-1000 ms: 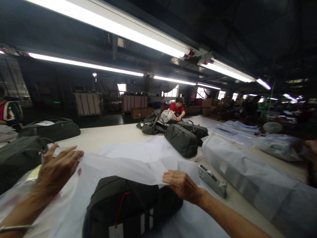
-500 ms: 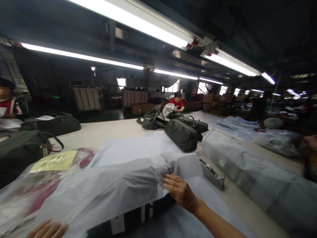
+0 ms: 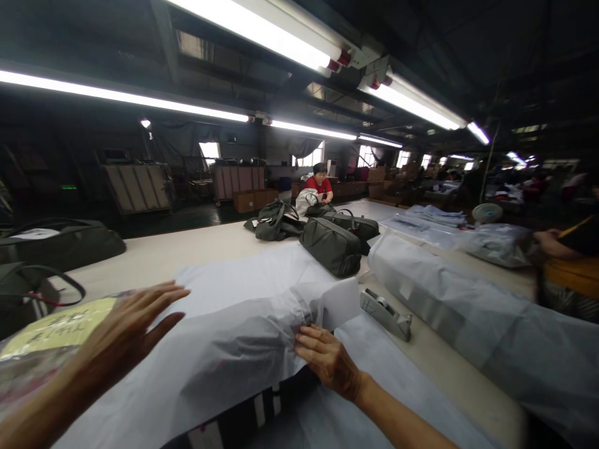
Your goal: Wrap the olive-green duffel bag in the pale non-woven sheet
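A dark bag lies in front of me on the long table, mostly covered by a white tissue sheet; only its lower edge with pale stripes shows. My right hand presses the folded sheet against the bag's right end, fingers pinching the paper. My left hand hovers flat with fingers spread over the sheet's left part, beside a clear plastic packet with a yellow label.
A grey tape dispenser sits just right of my right hand. Wrapped bundles line the right side. Dark bags lie farther along, and others at the left. A person in red works at the far end; another person's arm is at right.
The white sheet was pulled down over the dark bag. My left hand dropped low and has come back up, spread over the sheet. My right hand stayed at the bag's right end.
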Demonstrator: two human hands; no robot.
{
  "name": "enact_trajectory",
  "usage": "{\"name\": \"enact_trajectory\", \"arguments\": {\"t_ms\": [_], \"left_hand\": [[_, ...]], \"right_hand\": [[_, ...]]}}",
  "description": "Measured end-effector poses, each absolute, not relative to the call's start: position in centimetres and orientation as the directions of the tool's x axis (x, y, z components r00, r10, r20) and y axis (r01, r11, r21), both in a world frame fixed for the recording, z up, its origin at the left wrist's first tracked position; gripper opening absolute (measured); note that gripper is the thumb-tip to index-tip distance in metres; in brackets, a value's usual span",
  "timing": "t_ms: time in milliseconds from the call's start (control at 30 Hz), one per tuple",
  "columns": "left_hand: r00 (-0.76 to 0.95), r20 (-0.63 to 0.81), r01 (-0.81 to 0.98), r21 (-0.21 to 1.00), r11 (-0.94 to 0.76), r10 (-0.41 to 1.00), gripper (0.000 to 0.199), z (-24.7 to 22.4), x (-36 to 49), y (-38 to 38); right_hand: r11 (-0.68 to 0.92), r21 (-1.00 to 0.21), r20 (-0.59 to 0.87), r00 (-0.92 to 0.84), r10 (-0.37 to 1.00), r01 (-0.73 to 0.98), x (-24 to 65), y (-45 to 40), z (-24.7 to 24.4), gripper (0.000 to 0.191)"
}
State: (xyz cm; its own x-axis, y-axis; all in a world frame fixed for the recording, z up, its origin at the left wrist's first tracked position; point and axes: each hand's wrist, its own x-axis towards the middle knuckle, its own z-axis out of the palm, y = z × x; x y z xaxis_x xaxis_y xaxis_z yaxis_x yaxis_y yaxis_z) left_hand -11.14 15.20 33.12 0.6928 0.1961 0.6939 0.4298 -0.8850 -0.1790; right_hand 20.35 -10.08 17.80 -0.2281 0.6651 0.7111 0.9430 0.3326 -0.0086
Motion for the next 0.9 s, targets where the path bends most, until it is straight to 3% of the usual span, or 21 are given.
{"name": "enact_trajectory", "arguments": {"t_ms": [133, 267, 367, 533, 633, 700, 833, 900], "left_hand": [[0.875, 0.409, 0.346, -0.151, -0.926, 0.26, 0.058, 29.2, -5.6, 16.3], [0.926, 0.175, 0.345, -0.037, -0.938, 0.334, 0.055, 23.5, -4.5, 15.5], [0.914, 0.267, 0.332, -0.052, -0.942, 0.307, 0.061, 20.9, -6.1, 14.1], [0.873, 0.463, 0.299, -0.261, -0.918, 0.152, 0.082, 19.9, -7.8, 11.7], [0.858, 0.505, 0.292, -0.335, -0.896, 0.091, 0.086, 19.7, -8.4, 11.3], [0.857, 0.512, 0.274, -0.358, -0.893, 0.057, 0.085, 20.0, -8.4, 11.6], [0.842, 0.538, 0.264, -0.362, -0.894, 0.031, 0.063, 22.2, -5.6, 11.8], [0.843, 0.538, 0.234, -0.367, -0.9, 0.0, 0.065, 23.1, -2.9, 11.1]], "right_hand": [[0.359, -0.005, 0.658, -0.267, 0.704, 0.933, 20.5, -10.7, 18.5, 0.025], [0.381, -0.147, 0.653, -0.2, 0.731, 0.913, 20.2, -11.5, 20.7, 0.026], [0.354, -0.202, 0.7, -0.118, 0.704, 0.913, 19.1, -10.5, 22.8, 0.026], [0.272, -0.078, 0.619, -0.167, 0.768, 0.959, 16.9, -5.6, 22.5, 0.055], [0.26, -0.038, 0.57, -0.193, 0.798, 0.965, 16.8, -3.5, 20.5, 0.059], [0.247, -0.03, 0.545, -0.191, 0.816, 0.969, 17.1, -3.0, 19.5, 0.059], [0.247, -0.045, 0.54, -0.185, 0.821, 0.968, 17.2, -2.9, 19.2, 0.058], [0.235, -0.068, 0.55, -0.16, 0.82, 0.97, 16.9, -2.8, 19.6, 0.057]]}}
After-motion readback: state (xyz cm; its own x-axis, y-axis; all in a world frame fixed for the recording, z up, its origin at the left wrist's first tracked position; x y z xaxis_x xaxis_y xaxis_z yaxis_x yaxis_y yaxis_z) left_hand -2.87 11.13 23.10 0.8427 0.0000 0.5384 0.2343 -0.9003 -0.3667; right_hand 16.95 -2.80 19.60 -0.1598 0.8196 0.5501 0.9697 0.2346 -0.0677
